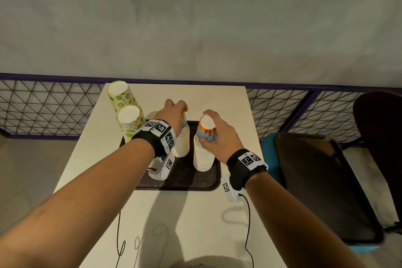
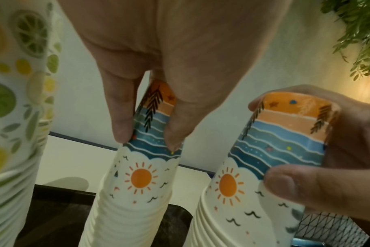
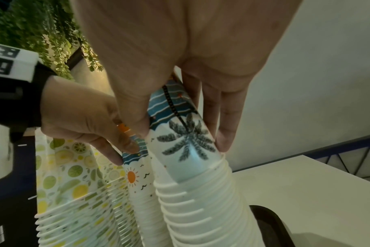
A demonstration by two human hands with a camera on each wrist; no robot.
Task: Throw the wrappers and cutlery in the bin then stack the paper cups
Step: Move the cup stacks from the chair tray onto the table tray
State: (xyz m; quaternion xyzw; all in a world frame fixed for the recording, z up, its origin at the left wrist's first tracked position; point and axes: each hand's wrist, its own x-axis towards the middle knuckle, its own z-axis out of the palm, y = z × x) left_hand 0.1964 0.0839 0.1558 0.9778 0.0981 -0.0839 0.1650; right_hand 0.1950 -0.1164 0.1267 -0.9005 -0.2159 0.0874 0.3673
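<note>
Left grip: the left hand (image 1: 174, 113) is wrapped round the top cup of the left beach stack (image 2: 135, 192), with its fingertips (image 2: 121, 132) on the blue wave band.
Right grip: the right hand (image 1: 219, 135) is curled round the top cup of the right beach stack (image 1: 203, 152), thumb (image 2: 302, 185) on one side and fingers on the other.
Where the beach cups are: both stacks stand upside down and side by side on the dark tray (image 1: 185, 180), close but not touching as far as I can tell.
Lemon cups: two more stacks, the lemon stacks (image 1: 127, 113), stand at about 10 o'clock from the left hand, one behind the other (the near one seems to be at the tray's edge).
Tray: it sits in the middle of the pale bench (image 1: 195, 224).
Bin: the blue bin (image 1: 322, 185) with a dark bag stands at 3 o'clock, just beside the bench.
Wrappers and cutlery: I see none on the bench, so that part looks done.
How the cups will feel: very light, thin and easy to squash. Tall stacks may bend or tip.
Where to hold: low on a stack, round the thick ribbed rims (image 3: 201, 200), with a soft squeeze.
</note>
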